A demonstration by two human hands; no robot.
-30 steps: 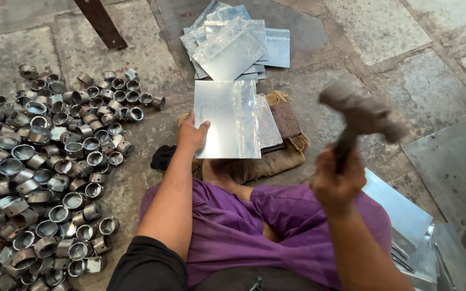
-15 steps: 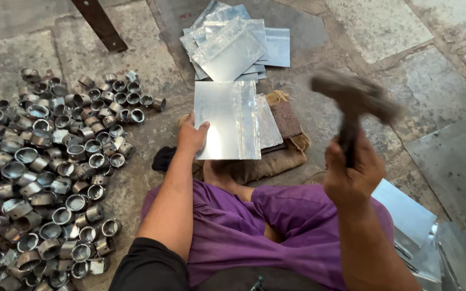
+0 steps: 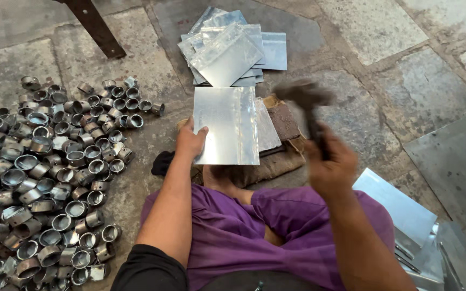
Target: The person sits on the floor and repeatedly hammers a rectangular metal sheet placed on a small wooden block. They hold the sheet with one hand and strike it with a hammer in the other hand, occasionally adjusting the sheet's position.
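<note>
Stone-flagged floor [image 3: 384, 32], grey and worn, seen from above; a person sits on it cross-legged in purple trousers [image 3: 254, 231].

Item 1: metal sheet [image 3: 227, 126], rectangular, shiny, lying flat on a brown cloth-wrapped block [image 3: 276, 156] just in front of the knees. Left hand [image 3: 190, 141] rests on its near left edge, thumb on top of the sheet, fingers curled around the edge; grip closed on the sheet.

Item 2: hammer [image 3: 308, 102], dark head, blurred with motion, raised over the right part of the block. Right hand [image 3: 330, 164] has its grip clenched round the handle.

Item 3: stack of sheets [image 3: 233, 48], same bright metal, fanned loosely on the floor just beyond the block, well clear of both hands.

Item 4: heap of metal rings [image 3: 44, 172], short round collars, many dozens, spread across the floor to the left of the left arm.

Item 5: further flat sheets [image 3: 400, 207], lying at the right beside the right knee, partly overlapping.

Item 6: dark slanted post [image 3: 95, 27], upper left, foot on the floor.
</note>
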